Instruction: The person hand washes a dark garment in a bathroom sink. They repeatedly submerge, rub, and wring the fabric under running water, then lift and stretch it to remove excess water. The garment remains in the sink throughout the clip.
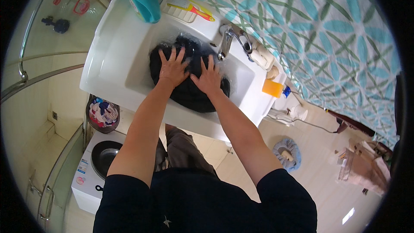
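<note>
A wet black cloth item (194, 92) lies bunched in the white sink (139, 71), with some water and suds around it. My left hand (173, 66) presses flat on its upper left part, fingers spread. Just to the right, my right hand (208, 76) rests on the same cloth, fingers also apart. Neither hand is closed on a fold that I can see. The chrome faucet (226, 42) stands beyond my right hand, over the sink's far edge. What lies under the cloth is hidden.
Along the sink's far rim are a teal bottle (145, 3), a yellow-and-red brush (194, 9) on a soap tray, and a soap dish (262, 56). An orange block (272, 88) sits at the right corner. A patterned curtain (310, 22) hangs beyond; a laundry basket (103, 115) stands lower left.
</note>
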A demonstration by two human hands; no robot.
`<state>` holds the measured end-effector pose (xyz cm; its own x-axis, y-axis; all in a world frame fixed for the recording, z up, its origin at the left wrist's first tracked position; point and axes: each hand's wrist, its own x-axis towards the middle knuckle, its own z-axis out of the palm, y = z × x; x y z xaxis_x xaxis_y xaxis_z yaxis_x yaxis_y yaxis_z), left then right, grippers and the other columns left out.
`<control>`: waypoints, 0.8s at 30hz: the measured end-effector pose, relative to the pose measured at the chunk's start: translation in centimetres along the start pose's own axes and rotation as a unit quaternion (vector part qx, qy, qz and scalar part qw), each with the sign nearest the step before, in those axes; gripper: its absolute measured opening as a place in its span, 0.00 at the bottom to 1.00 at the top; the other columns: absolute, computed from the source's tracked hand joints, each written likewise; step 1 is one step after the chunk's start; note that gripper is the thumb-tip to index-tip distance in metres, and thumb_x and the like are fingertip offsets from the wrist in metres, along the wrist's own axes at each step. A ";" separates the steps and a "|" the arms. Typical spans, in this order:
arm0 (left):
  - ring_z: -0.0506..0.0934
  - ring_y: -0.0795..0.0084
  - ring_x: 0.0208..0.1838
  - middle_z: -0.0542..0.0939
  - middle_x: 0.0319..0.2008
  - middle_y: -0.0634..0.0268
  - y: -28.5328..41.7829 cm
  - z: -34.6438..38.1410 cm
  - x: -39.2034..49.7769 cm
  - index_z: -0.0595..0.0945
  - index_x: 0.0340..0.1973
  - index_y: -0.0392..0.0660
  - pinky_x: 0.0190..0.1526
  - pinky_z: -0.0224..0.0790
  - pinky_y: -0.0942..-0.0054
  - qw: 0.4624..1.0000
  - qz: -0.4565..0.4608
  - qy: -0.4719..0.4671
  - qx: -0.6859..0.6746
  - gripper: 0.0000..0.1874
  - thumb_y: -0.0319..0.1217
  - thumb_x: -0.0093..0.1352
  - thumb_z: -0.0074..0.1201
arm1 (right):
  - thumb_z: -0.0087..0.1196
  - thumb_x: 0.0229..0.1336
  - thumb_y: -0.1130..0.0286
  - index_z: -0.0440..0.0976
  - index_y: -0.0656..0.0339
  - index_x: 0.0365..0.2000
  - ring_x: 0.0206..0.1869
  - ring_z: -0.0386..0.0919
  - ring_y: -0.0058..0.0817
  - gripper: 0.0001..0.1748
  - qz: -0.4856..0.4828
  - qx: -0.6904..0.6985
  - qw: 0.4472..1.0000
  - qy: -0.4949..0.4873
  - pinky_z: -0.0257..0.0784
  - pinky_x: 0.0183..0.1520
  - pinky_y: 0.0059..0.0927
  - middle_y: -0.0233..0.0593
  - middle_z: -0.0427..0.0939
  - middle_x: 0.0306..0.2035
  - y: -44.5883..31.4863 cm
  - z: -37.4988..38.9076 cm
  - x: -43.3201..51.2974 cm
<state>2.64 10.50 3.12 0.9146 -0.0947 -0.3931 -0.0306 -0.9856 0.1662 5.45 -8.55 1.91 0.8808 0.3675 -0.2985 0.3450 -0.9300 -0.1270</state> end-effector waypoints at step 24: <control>0.83 0.37 0.49 0.86 0.45 0.40 -1.9 -1.5 9.4 0.89 0.40 0.37 0.57 0.73 0.47 0.935 0.024 0.068 -0.348 0.37 0.62 0.77 0.44 | 0.56 0.74 0.47 0.82 0.77 0.40 0.40 0.81 0.30 0.33 0.322 0.476 0.814 0.080 0.77 0.46 0.41 0.41 0.84 0.34 4.4 -1.9 4.4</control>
<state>11.87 11.71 0.51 0.9633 -0.0698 -0.2593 0.1544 -0.6458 0.7477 11.48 -11.01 1.80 0.8367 -0.2706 -0.4761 -0.5463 -0.4728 -0.6914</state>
